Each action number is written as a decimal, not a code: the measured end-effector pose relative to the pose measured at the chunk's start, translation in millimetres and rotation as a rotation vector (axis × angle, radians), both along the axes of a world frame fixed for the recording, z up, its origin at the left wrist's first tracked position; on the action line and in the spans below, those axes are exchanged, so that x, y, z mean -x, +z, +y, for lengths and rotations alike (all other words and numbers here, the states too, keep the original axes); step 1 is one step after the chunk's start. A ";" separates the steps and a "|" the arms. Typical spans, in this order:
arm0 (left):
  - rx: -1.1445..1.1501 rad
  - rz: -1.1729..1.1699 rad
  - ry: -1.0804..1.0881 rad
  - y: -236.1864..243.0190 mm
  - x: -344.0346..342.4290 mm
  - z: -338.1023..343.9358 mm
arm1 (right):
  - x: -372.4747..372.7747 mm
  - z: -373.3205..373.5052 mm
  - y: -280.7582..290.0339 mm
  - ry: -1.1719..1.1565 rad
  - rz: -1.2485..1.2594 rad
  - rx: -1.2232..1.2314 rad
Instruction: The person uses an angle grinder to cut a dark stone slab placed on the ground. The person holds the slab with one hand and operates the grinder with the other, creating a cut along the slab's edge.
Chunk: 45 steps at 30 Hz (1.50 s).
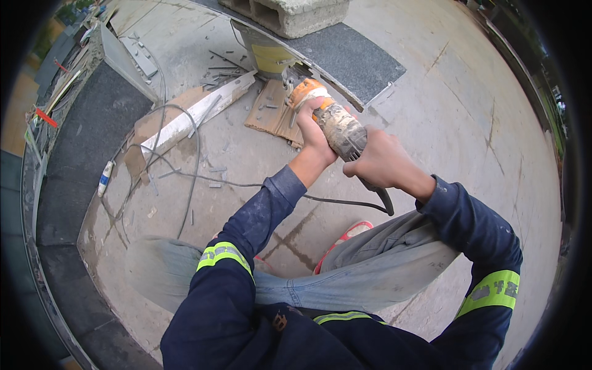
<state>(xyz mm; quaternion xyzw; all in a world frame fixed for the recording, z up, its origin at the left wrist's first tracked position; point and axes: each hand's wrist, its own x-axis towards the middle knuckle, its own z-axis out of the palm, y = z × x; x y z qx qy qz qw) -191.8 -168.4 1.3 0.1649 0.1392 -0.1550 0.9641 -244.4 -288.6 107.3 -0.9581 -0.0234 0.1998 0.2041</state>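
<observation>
Both my hands grip an orange and grey angle grinder (pixel 340 127), crusted with pale dust. My left hand (pixel 316 131) wraps its front half just behind the orange head. Round the rear end, by the cord, closes my right hand (pixel 385 159). The grinder's head points away from me, up to the left, at the near edge of a dark grey stone slab (pixel 357 61). Whether the disc touches that edge I cannot tell. A concrete block (pixel 308 17) rests on the slab, and a bucket (pixel 269 52) with a yellow patch stands under its left part.
A black power cord (pixel 277 187) loops over the concrete floor to my left. Near it lie a white-edged board (pixel 197 117), a cardboard piece (pixel 269 111) and several thin stone offcuts (pixel 216 169). A white and blue tube (pixel 105 179) sits by the dark low wall (pixel 80 135).
</observation>
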 end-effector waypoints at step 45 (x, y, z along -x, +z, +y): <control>0.007 0.003 -0.023 21.9 45.4 -18.0 | 39.5 -16.5 18.0 -0.017 0.026 -0.049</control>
